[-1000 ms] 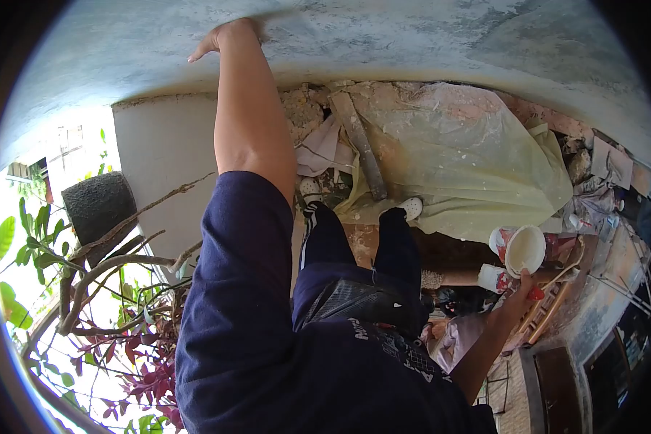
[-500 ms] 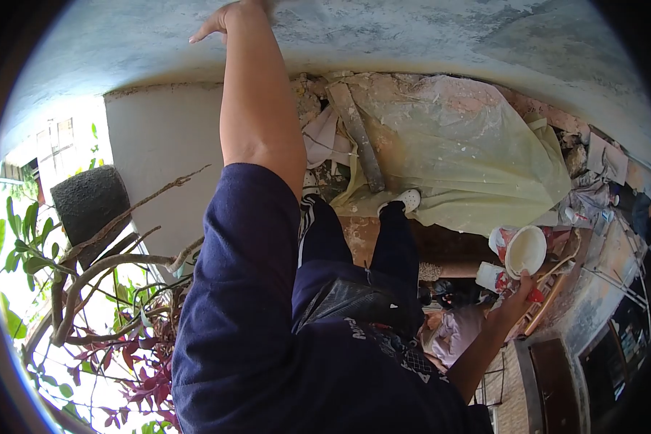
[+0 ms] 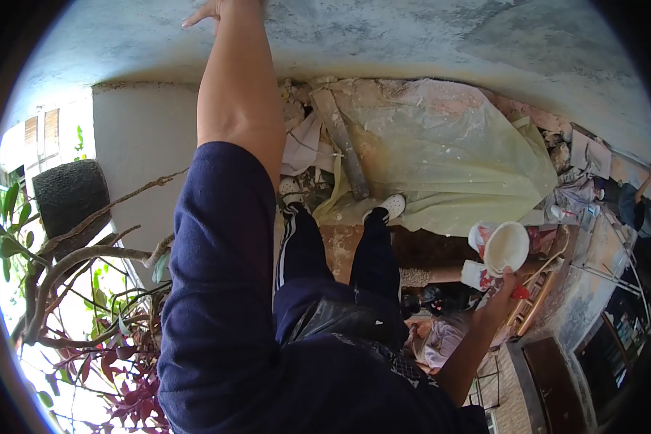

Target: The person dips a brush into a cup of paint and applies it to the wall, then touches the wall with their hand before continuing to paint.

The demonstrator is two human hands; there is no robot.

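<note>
Because the grey wall spreads across the whole top of the view and gives the raised arm little to grip, a lean too far towards it could cost the person their balance. Below it, the yellowish plastic sheet lies creased over what looks like rough masonry; its loose folds might slide underfoot or hide an uneven spot. A bare branch ends close by the left sleeve, where a backward swing could snag cloth. The plank lies slanted near the sheet's left end, and a toe catching it could make the person stumble.

The white tub is out at the person's right side, mouth towards the camera; whether the pale inside is filling or bare wall cannot be told. If it tips, anything inside could spill. Of the white shoes, one is right at the sheet's edge, so a slip seems likeliest there.

The right hand is clamped on the tub's rim; a tired grip might let it drop. The left hand is up by the wall, cut by the frame; whether it grasps anything cannot be told.
</note>
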